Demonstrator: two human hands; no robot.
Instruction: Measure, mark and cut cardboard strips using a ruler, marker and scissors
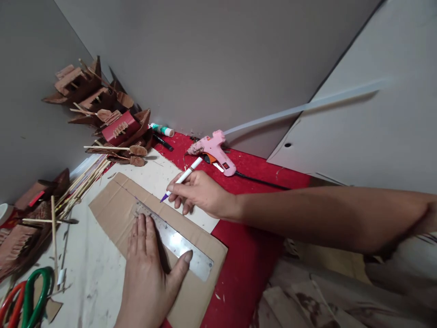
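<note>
A piece of brown cardboard (210, 248) lies on the work surface. Across it, slanting down to the right, is a metal ruler (174, 239). My left hand (148, 262) rests flat on the ruler with fingers stretched and thumb spread, pressing near its edge. In my right hand (201, 193) is a white felt-tip pen (186, 175), pinched between thumb and fingers. Its purple tip points down at the cardboard just beyond the ruler's far edge; whether it touches cannot be told. A short dark line shows on the cardboard near the ruler's upper left end.
A pink glue gun (218, 152) with a long glue stick (273, 118) lies behind my right hand. A black marker (163, 142) and a glue tube (162, 130) lie farther back. Model boats (119, 127) and thin wooden sticks (85, 180) stand left; scissors (36, 296) lie lower left.
</note>
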